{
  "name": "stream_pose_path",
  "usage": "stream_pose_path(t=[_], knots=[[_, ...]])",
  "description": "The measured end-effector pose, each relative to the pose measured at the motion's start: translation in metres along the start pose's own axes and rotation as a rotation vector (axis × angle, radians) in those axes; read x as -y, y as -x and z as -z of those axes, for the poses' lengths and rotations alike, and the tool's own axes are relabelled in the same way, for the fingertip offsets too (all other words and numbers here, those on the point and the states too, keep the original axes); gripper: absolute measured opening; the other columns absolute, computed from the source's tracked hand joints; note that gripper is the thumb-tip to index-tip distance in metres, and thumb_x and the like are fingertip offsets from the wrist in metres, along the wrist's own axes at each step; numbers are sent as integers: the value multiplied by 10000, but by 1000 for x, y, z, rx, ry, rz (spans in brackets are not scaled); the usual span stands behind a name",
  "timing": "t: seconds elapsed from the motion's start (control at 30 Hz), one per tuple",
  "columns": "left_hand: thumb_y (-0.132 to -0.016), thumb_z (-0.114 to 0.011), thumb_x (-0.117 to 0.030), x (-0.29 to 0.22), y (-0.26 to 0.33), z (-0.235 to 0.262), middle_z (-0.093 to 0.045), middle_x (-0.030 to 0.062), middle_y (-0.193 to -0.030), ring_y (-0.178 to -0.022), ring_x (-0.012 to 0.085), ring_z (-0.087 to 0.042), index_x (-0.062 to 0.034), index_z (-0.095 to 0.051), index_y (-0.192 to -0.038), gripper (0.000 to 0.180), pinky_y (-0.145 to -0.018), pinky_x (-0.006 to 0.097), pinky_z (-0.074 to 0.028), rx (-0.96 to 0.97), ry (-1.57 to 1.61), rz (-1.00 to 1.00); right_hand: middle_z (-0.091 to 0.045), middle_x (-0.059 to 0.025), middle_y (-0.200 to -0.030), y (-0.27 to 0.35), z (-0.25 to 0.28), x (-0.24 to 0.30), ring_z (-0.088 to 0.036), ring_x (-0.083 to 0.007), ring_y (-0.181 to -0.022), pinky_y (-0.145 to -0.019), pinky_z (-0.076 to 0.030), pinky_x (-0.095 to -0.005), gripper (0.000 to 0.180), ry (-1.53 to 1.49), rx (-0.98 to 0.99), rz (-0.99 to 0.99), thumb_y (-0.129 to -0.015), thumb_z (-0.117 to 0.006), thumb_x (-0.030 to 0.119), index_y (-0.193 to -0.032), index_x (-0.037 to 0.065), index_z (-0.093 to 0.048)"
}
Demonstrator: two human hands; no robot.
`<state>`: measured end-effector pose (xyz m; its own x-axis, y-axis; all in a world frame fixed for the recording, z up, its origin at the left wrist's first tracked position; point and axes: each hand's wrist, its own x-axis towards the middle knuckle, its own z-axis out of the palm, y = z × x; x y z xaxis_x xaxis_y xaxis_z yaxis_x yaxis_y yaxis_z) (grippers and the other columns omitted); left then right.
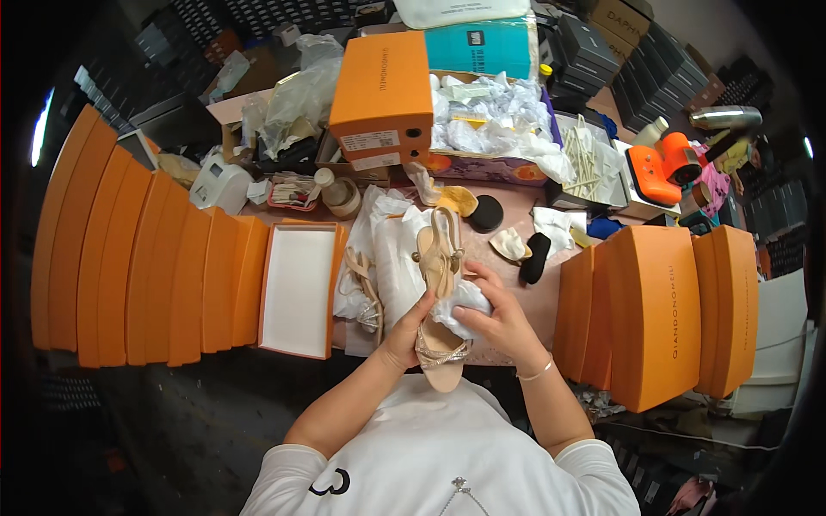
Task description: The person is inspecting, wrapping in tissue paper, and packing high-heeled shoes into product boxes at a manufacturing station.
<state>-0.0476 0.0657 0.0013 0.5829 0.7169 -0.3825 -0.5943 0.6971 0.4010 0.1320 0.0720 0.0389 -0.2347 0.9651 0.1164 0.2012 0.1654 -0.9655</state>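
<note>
My left hand (404, 334) is closed around the side of a beige strappy sandal (444, 373) with a sparkling band across its front. The toe end points toward me, and the ankle straps rise at the far end. My right hand (506, 322), fingers curled, grips a crumpled wad of white tissue paper (465, 306) against the sandal's middle. To the left, a matching sandal (368, 282) lies on white wrapping paper (397, 258). Beside it sits a shallow orange box part (297, 291) with a white inside, facing up.
Orange shoeboxes stand in rows at left (146, 258) and right (658, 318). Across the table are a tall orange box (381, 95), a carton of crumpled paper (490, 165), a pump bottle (341, 199), a round black tin (485, 213), cloths and an orange tool (652, 175).
</note>
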Motion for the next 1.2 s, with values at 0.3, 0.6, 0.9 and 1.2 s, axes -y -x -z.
stream_pose_path(t=[0.3, 0.6, 0.9, 1.2], knots=[[-830, -396, -761, 11, 49, 26, -525, 140, -1285, -1169, 270, -547, -61, -398, -1375, 888, -964, 414, -484, -111, 207, -113, -576, -87, -914, -5, -64, 25, -561, -229, -844, -761, -452, -320, 353, -32, 70, 124, -773, -737, 70, -1086, 40, -578], [-926, -501, -441, 12, 70, 46, -586, 135, -1166, -1047, 261, -608, -97, -509, -1256, 477, -921, 418, -508, -158, 473, -19, -413, -228, -1324, 10, -67, 12, -389, -425, -1230, -1014, -335, -499, 814, 316, 480, 387, -772, -678, 504, -1389, 59, -388], [-973, -385, -537, 25, 57, 58, -588, 94, -1196, -1087, 226, -598, -103, -481, -1295, 549, -947, 398, -497, -64, 461, -51, -544, -145, -1164, 1, -70, 0, -514, -314, -1100, -967, -374, -435, 661, 605, 496, 529, -689, -727, 193, -1277, 3, -492], [-1008, -318, -488, 35, 58, 49, -519, 85, -1287, -1165, 197, -540, -115, -388, -1381, 533, -988, 372, -466, -169, 334, -64, -571, -117, -1086, 10, -60, -3, -522, -296, -1033, -903, -392, -378, 413, 508, 679, 273, -706, -671, 172, -1072, -1, -585]])
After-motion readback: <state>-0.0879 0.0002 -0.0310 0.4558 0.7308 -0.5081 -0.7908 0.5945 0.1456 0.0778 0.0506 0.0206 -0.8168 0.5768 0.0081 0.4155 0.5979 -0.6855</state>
